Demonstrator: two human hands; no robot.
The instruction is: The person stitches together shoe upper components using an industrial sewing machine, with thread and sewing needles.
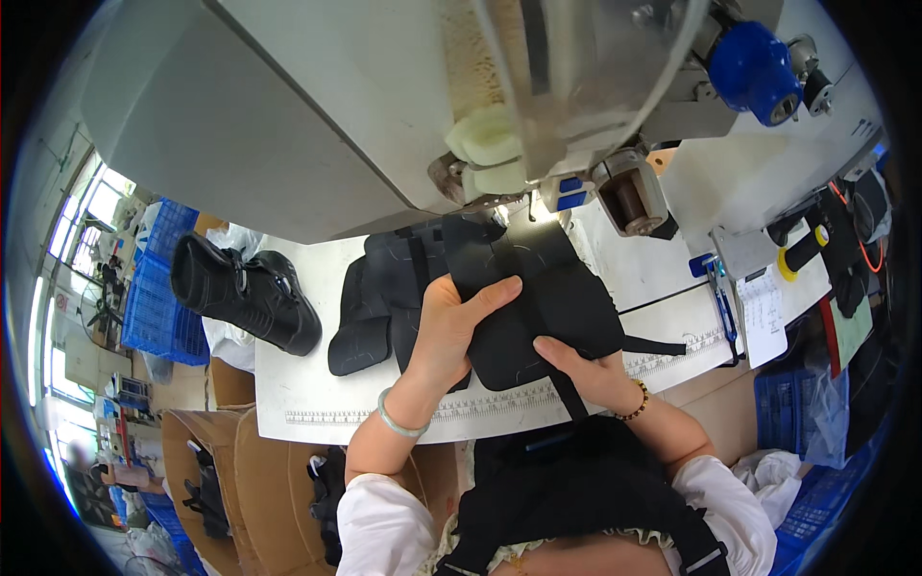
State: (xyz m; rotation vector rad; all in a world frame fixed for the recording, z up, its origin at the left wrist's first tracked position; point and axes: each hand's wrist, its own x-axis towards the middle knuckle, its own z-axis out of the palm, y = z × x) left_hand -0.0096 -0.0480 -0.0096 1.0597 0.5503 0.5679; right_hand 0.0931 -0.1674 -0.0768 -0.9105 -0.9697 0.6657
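Observation:
Both my hands grip a black padded fabric piece [552,312] with straps and pale stitch or chalk marks. My left hand [451,326] pinches its left edge, thumb on top and fingers underneath. My right hand [586,372] holds its near right part, thumb on top, with the other fingers mostly hidden below. The far end of the piece lies by the lit needle area of a sewing machine [317,115]. One black strap [567,396] hangs over the table's near edge. More black padded pieces [363,331] lie to the left, partly under the held one.
A black lace-up boot [245,293] stands at the left of the white table [317,389]. At the right lie a notebook [761,312], blue-handled snips [720,298] and a thread spool [805,252]. Cardboard boxes [264,480] and blue crates [158,312] flank the table.

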